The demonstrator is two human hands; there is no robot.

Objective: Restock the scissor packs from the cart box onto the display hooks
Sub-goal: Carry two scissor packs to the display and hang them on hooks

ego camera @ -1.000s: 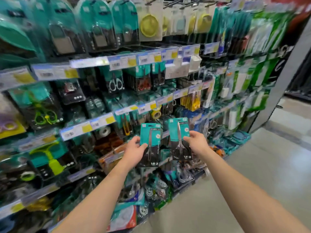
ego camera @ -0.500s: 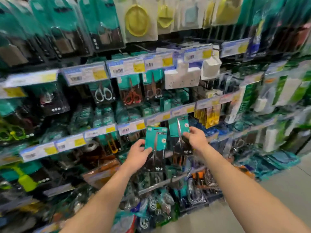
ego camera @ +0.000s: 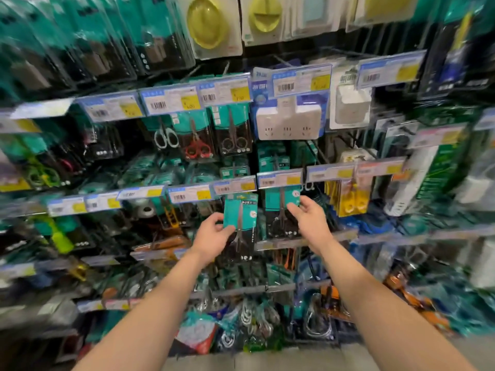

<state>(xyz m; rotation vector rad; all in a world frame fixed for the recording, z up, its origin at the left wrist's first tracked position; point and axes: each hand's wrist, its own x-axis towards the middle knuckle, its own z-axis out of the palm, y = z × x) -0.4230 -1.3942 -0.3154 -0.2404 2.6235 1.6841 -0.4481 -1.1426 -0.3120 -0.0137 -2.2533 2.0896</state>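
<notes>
My left hand [ego camera: 213,236] grips a teal-and-black scissor pack [ego camera: 241,223] by its left edge, held upright in front of the display. My right hand [ego camera: 308,219] pinches a second teal scissor pack [ego camera: 281,210] at its right edge, with the pack's top right under a price-tag rail [ego camera: 280,179]; whether it hangs on a hook I cannot tell. More scissor packs [ego camera: 195,135] hang on the row above. The cart box is out of view.
The pegboard wall is packed with hanging goods: white power adapters [ego camera: 288,121], yellow-handled tools [ego camera: 351,196], yellow plates [ego camera: 207,22] at the top, cables [ego camera: 257,317] low down. Price-tag rails cross every row. A strip of floor [ego camera: 267,360] shows at the bottom.
The view has swung left and closer to the shelves. Both hands have reached further in and up; the right pack's top has gone up under the tag rail.
</notes>
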